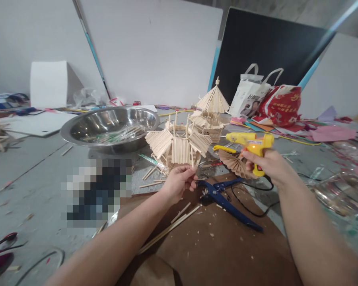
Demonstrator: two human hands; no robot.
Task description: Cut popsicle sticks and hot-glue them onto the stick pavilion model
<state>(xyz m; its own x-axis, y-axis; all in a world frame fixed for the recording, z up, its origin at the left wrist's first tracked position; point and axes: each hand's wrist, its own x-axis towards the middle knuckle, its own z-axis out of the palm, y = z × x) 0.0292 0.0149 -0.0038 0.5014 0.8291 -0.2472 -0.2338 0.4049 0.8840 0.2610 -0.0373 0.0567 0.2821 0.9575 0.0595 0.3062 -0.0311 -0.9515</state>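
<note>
My left hand point(181, 183) is closed in a pinch on a short wooden stick point(192, 157), held upright at the front right of a stick-built pavilion model point(180, 150). The model has slanted roof panels of pale sticks and thin posts on top. Fingers hide the stick's lower end. My right hand point(267, 165) is wrapped around a yellow hot glue gun point(247, 140), its light lit and its nozzle pointing left, apart from the model. A folded brown paper fan point(234, 162) lies under the gun. Blue-handled cutters point(226, 204) rest below my hands on a brown sheet point(223, 250).
Behind stands a second stick model with a pointed roof point(214, 99). A steel basin point(77, 137) holds wrapped sticks at left. Loose sticks point(170, 230) lie on the sheet. A black cord point(256, 214) curves at right. Bags point(282, 105) stand at the back.
</note>
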